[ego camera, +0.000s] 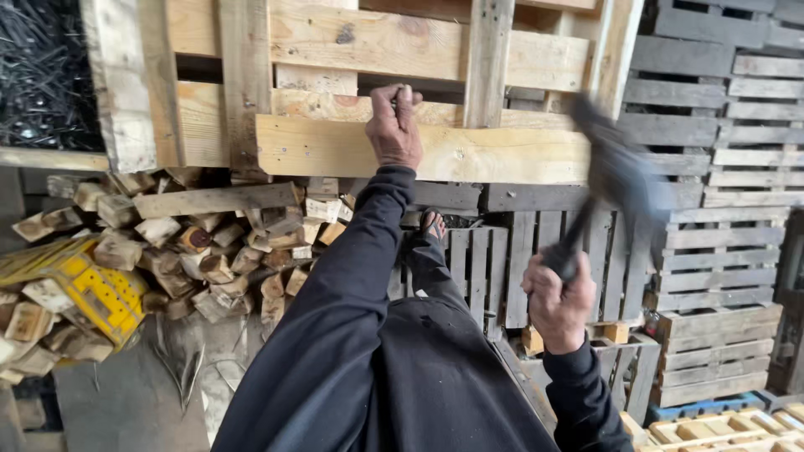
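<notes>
wood plank on pallet; left hand pinches nail upright to steady it; right hand closed on raised hammer, blurred.

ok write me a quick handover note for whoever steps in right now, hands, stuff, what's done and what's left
Left hand: pinching a nail upright against the top edge of the pale plank on the pallet.
Right hand: gripping the hammer, raised and blurred in motion, head well clear of the nail.
Nearby: heap of wood blocks and a yellow crate at left, grey pallet stacks at right.
Done: plank set in place, nail positioned.
Left: the nail stands proud, not yet driven in.
</notes>
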{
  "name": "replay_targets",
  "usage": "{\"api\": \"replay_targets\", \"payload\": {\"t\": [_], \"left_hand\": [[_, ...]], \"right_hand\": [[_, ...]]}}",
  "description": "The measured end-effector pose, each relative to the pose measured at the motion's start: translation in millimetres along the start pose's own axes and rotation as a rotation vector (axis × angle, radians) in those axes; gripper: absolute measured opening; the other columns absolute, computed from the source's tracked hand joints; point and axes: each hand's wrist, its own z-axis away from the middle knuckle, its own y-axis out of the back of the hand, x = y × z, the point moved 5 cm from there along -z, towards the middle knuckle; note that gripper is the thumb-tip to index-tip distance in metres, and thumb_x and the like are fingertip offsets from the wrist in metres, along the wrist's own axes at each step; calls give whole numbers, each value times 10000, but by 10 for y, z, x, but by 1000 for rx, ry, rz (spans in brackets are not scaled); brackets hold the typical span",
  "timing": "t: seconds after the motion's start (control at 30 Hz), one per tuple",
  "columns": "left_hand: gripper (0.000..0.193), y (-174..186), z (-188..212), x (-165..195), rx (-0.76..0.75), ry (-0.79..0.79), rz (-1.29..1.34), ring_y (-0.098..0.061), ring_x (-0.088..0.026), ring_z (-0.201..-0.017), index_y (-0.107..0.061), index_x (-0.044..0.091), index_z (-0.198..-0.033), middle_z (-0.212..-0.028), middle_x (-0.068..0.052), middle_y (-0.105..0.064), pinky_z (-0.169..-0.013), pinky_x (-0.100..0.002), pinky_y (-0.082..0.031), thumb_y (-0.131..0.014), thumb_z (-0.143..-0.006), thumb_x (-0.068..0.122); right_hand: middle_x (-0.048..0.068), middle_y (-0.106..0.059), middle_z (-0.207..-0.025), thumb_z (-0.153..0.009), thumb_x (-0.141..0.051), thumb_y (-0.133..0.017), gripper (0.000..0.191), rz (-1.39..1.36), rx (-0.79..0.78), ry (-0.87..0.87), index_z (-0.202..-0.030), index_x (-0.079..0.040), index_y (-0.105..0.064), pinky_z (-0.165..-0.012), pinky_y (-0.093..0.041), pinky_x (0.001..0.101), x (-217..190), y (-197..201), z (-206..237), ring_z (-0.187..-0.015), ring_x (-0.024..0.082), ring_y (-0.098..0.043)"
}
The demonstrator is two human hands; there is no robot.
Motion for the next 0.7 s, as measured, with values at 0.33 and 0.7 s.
{"api": "replay_targets", "payload": {"t": [0.33, 0.7], "left_hand": [[155, 7, 10, 145, -114, -70, -244, -577, -103, -678, -612, 56, -1007, -764, -88, -623, -634, -308, -523, -677, -1038, 193], [124, 300, 274, -51, -609, 139, -72, -715, -142, -803, -787, 75, -995, -911, -28, -771, -715, -284, -641, -802, -934, 183]], "right_hand": [[25, -534, -625, -1047, -268, -605, 291, 252, -170, -416, -1006, 17, -562, -479, -419, 298, 424, -437, -58, -515, 118, -510], [10, -570, -653, -978, -326, -606, 293, 151, -180, -473, -1049, -50, -536, -447, -471, 283, 613, -573, 143, -499, 98, -560]]}}
